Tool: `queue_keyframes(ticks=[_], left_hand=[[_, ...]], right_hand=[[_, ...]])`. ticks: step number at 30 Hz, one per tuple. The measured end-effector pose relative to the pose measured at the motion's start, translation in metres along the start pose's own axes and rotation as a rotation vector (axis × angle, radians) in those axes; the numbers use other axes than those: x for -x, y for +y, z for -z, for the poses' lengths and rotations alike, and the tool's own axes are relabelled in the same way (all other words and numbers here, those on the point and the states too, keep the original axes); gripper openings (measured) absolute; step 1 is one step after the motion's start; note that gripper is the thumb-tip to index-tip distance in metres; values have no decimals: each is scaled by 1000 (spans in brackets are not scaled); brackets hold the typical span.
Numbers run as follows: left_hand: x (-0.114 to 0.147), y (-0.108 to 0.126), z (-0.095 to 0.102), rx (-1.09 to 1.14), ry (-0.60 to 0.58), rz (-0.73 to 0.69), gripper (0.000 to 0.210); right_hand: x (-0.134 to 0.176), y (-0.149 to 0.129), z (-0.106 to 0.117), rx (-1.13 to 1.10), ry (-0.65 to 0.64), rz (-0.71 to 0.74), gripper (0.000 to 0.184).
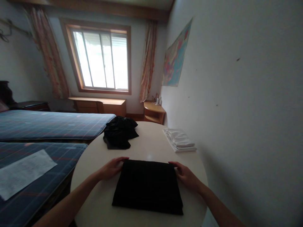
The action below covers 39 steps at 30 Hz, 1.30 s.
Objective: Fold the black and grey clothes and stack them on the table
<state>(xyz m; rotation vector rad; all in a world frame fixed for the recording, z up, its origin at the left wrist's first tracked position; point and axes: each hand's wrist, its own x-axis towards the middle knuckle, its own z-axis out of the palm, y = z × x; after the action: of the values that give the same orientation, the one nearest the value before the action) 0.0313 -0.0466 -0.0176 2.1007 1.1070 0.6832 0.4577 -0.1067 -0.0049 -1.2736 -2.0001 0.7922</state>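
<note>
Count on the round pale surface (94, 201): one folded black cloth (148, 186), one crumpled black cloth (119, 132) and one stack of folded white cloth (181, 140). The folded black cloth lies flat at the near part of the surface; taking it as the dial's centre, the crumpled cloth is at 11 o'clock and the white stack at 1 o'clock, both well apart from it. Two plaid mattresses stand between 9 and 10 o'clock, the nearer mattress (67, 157) bearing one pale sheet (26, 173). Two hands noted: the left hand (111, 168) touches the folded cloth's far left corner, the right hand (186, 176) its far right corner, forearms entering from 8 and 4 o'clock, fingers bent inward. Whether the fingers pinch the fabric or merely rest there, I cannot tell. At 12 to 1 o'clock, a wooden corner unit (153, 107) carries small items, too small to identify.
</note>
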Motion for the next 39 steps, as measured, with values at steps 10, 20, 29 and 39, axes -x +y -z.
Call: queue_keyframes(ticks=[10,20,29,39], left_hand=[[-12,7,-3,-10,18,8,41],[-30,-4,-5,214,75,58,37],[-39,-7,-4,324,40,105,38],[-76,44,-10,-30,297,116,39]], right_hand=[[-13,-2,-10,-78,-19,50,42],[-33,14,0,-86,84,64,47],[-35,21,-2,-130,40,34,48],[-79,-29,9,323,124,-32,43]])
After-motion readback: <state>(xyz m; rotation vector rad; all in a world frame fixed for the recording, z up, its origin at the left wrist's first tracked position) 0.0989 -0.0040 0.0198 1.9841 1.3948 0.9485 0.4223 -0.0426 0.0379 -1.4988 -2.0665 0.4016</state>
